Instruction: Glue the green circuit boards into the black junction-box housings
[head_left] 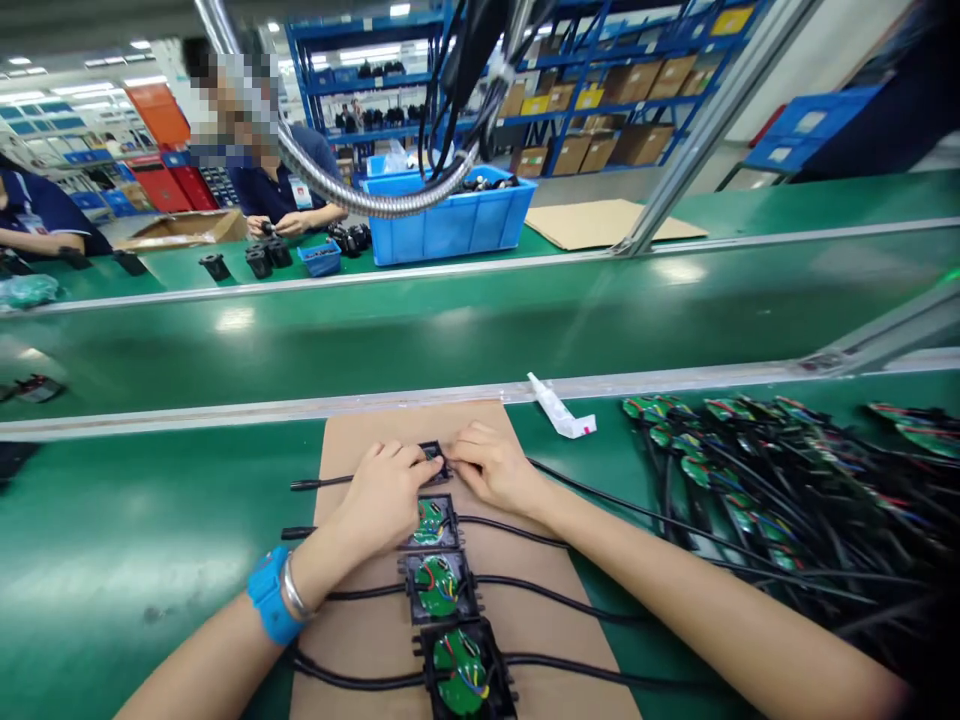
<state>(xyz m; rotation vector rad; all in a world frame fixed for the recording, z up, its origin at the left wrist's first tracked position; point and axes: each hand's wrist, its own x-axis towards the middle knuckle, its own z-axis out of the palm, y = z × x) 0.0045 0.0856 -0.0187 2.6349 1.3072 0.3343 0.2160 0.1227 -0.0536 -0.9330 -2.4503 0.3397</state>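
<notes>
My left hand (384,497) and my right hand (491,465) meet over a small black housing (433,456) at the far end of a brown cardboard sheet (517,590). Both hands pinch it with curled fingers. Three more black housings lie in a row towards me, each with a round green circuit board (437,585) inside and black cables running out left and right. A blue wristband and a metal bangle are on my left wrist.
A heap of green boards with black cables (757,470) lies to the right. A white tube (559,408) rests by the metal rail. Beyond the green conveyor belt (480,320), a person handles black parts beside a blue bin (450,220).
</notes>
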